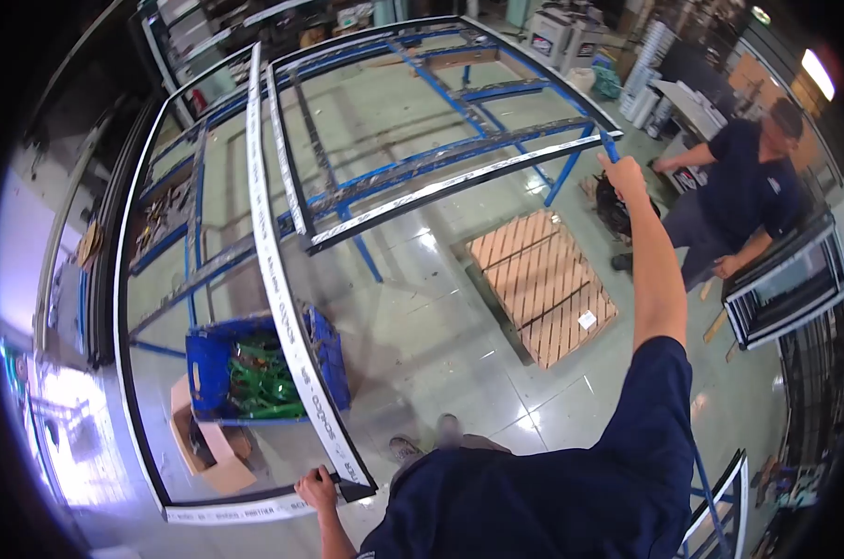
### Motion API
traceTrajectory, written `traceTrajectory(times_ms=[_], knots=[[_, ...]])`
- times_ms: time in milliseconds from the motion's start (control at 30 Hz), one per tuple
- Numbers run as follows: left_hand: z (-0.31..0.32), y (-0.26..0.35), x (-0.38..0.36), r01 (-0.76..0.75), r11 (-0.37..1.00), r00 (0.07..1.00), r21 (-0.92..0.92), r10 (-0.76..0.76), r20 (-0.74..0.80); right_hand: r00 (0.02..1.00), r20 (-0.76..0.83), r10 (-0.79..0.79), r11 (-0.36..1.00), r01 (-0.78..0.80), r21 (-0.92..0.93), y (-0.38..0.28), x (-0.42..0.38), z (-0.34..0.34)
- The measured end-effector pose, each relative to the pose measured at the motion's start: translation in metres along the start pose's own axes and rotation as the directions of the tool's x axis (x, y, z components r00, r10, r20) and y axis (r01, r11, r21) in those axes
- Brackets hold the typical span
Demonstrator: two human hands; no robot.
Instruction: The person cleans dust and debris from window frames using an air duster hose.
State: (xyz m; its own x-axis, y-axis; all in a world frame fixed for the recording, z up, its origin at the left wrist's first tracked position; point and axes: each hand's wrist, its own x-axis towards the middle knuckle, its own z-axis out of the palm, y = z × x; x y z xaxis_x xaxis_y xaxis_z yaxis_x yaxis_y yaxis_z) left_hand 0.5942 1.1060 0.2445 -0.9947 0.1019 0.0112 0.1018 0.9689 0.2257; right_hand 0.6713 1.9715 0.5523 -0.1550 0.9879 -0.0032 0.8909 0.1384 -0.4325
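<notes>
My left hand (315,486) has its fingers curled narrowly over the near rail of the left frame (285,307), close to that frame's near right corner. Most of the left frame lies beyond this hand and to its left, its long axis running away from me with a slight lean to the left at the far end (its long right-hand rail carries printed lettering). My right arm reaches forward, and my right hand (624,175) is closed around a small blue object (609,144) (I can't tell what kind). The blue object points away from me and a little to the left, its tip by the right-hand corner of the right frame (459,181). That frame spreads to the left of and beyond my right hand, its near rail slanting from lower left to upper right, over a blue metal stand (563,177). Beneath the left frame is a blue crate (207,368) with green pieces (259,382) in it, beside an open cardboard box (226,470). A slatted-looking package (543,284) sits on the floor between my hands, and a co-worker (753,191) is over to the right.
</notes>
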Motion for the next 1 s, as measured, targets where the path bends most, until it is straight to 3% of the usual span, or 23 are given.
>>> traceTrajectory(times_ms=[33, 67, 133, 167, 200, 233, 267, 300, 333, 400, 467, 500, 533, 600, 633, 767, 900, 1000], knots=[[0.0, -0.001, 0.0, -0.011, 1.0, 1.0, -0.006, 0.011, 0.004, 0.992, 0.001, -0.123, 0.991, 0.122, 0.057, 0.007, 0.023, 0.029], [0.004, -0.002, -0.001, -0.023, 1.0, 0.999, 0.008, 0.023, -0.026, 0.967, 0.13, -0.218, 0.963, 0.192, 0.189, -0.005, 0.015, 0.044], [0.008, -0.008, 0.001, -0.017, 1.0, 0.999, 0.025, 0.016, 0.047, 0.869, 0.344, -0.356, 0.93, 0.294, 0.219, -0.043, -0.058, 0.07], [0.004, -0.004, 0.0, -0.029, 0.999, 1.0, -0.033, 0.028, -0.013, 0.764, 0.428, -0.483, 0.875, 0.402, 0.269, -0.065, -0.126, 0.078], [0.008, -0.008, 0.002, -0.026, 0.998, 1.0, -0.052, 0.027, 0.015, 0.677, 0.565, -0.472, 0.863, 0.486, 0.139, -0.075, -0.177, 0.099], [0.005, -0.006, 0.001, -0.024, 0.998, 1.0, -0.064, 0.024, -0.005, 0.462, 0.659, -0.593, 0.777, 0.541, 0.32, -0.078, -0.248, 0.102], [0.002, -0.004, 0.002, -0.027, 0.998, 0.999, -0.063, 0.025, -0.036, 0.258, 0.774, -0.578, 0.722, 0.604, 0.337, -0.067, -0.288, 0.128], [0.001, -0.005, 0.003, -0.029, 0.999, 0.999, -0.04, 0.027, -0.042, 0.101, 0.901, -0.423, 0.752, 0.594, 0.286, -0.064, -0.335, 0.137], [-0.003, -0.002, 0.005, -0.014, 0.999, 1.0, -0.037, 0.013, -0.002, -0.056, 0.91, -0.411, 0.647, 0.685, 0.334, -0.065, -0.379, 0.136], [-0.005, -0.002, 0.004, 0.003, 1.0, 1.0, -0.028, -0.003, -0.001, -0.266, 0.88, -0.395, 0.487, 0.751, 0.446, -0.048, -0.439, 0.16], [-0.011, 0.001, 0.005, 0.016, 0.997, 0.999, -0.082, -0.019, -0.03, -0.349, 0.861, -0.37, 0.413, 0.768, 0.489, -0.049, -0.474, 0.164], [-0.011, 0.0, 0.004, 0.041, 0.995, 0.999, -0.094, -0.042, -0.01, -0.374, 0.852, -0.366, 0.382, 0.775, 0.504, -0.049, -0.484, 0.165], [-0.009, -0.002, 0.006, 0.055, 0.993, 0.998, -0.108, -0.055, 0.003, -0.317, 0.855, -0.411, 0.401, 0.779, 0.481, -0.052, -0.486, 0.17], [-0.009, -0.003, 0.005, 0.054, 0.992, 0.998, -0.118, -0.052, 0.022, -0.186, 0.847, -0.498, 0.446, 0.783, 0.434, -0.064, -0.48, 0.185], [-0.009, -0.004, 0.004, 0.047, 0.992, 0.999, -0.113, -0.044, 0.022, -0.044, 0.87, -0.492, 0.475, 0.824, 0.31, -0.079, -0.477, 0.183], [-0.007, -0.01, 0.006, 0.007, 0.995, 1.0, -0.1, -0.006, 0.011, -0.13, 0.85, -0.51, 0.378, 0.854, 0.357, -0.108, -0.513, 0.163], [-0.009, -0.015, 0.008, -0.076, 0.987, 0.997, -0.143, 0.076, -0.009, -0.024, 0.882, -0.471, 0.298, 0.937, 0.185, -0.132, -0.553, 0.17], [-0.011, -0.023, 0.01, -0.159, 0.956, 0.987, -0.245, 0.16, -0.014, -0.109, 0.919, -0.38, 0.303, 0.923, 0.235, -0.133, -0.592, 0.169]])
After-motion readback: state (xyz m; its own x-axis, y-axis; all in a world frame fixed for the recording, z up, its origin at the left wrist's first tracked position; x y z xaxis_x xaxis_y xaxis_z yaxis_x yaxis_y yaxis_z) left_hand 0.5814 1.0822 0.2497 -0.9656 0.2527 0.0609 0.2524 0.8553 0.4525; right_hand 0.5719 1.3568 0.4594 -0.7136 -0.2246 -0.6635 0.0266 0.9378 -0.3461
